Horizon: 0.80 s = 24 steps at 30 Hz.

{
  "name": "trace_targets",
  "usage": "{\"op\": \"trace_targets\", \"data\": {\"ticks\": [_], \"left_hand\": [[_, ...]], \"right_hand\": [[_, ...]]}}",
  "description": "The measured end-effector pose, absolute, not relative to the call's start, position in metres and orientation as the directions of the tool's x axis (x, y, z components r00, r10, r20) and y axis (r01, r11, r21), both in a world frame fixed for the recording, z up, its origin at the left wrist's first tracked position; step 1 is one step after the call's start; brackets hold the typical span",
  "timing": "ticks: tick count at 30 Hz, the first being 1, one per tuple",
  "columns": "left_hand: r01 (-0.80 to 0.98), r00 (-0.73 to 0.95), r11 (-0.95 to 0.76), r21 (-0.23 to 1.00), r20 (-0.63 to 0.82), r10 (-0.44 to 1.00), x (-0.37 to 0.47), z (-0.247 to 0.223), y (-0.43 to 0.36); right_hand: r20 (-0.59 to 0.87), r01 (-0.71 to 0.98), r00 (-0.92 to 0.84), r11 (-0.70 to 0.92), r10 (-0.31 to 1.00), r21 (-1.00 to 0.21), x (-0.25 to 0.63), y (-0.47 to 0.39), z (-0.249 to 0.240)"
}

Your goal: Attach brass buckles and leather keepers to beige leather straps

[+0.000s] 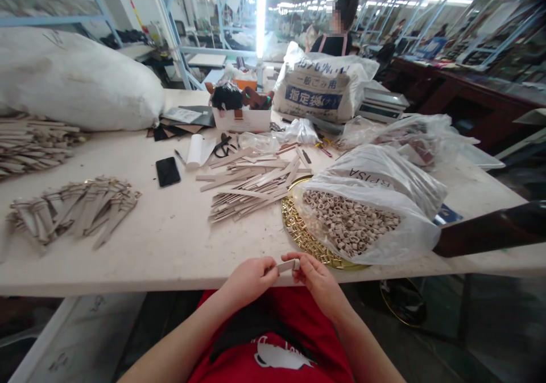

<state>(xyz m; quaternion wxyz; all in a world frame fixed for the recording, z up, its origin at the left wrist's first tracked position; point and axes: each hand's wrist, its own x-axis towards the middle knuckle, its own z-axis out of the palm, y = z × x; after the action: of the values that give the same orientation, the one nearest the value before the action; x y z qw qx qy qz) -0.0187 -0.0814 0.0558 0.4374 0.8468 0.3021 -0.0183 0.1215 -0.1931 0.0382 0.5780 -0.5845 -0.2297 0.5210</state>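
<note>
At the table's front edge, my left hand [251, 278] pinches one end of a short beige strap [286, 266]. The fingers of my right hand [314, 278] close around its other end, where a small loop may sit; fingers partly hide it. Just beyond my right hand lies a round tray [285, 217] with gold metal buckles [305, 238]. An open plastic bag [379, 184] resting over it holds many small beige loops [352, 221]. Loose beige strips [251, 192] are piled ahead of my hands. More straps with buckled ends [77, 209] are spread at the left.
A black phone [168, 172] and a white roll [195, 151] lie mid-table. Behind them stand a white box [241, 119], scissors [224, 145] and a big printed bag [315, 90]. A large white sack [77, 78] fills the left. A person [336, 27] is further back.
</note>
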Motion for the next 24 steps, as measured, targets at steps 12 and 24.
{"op": "trace_targets", "data": {"ticks": [12,24], "left_hand": [[0.526,0.85,-0.643,0.557,-0.34,0.401,-0.028,0.065,-0.065],[0.475,0.866,-0.2,0.857,-0.415,0.28,-0.03,0.06,-0.058]], "right_hand": [[-0.386,-0.219,0.324,-0.328,0.864,-0.919,0.119,-0.176,0.026],[-0.368,-0.339,0.341,-0.252,0.865,-0.906,0.111,-0.165,0.014]]}}
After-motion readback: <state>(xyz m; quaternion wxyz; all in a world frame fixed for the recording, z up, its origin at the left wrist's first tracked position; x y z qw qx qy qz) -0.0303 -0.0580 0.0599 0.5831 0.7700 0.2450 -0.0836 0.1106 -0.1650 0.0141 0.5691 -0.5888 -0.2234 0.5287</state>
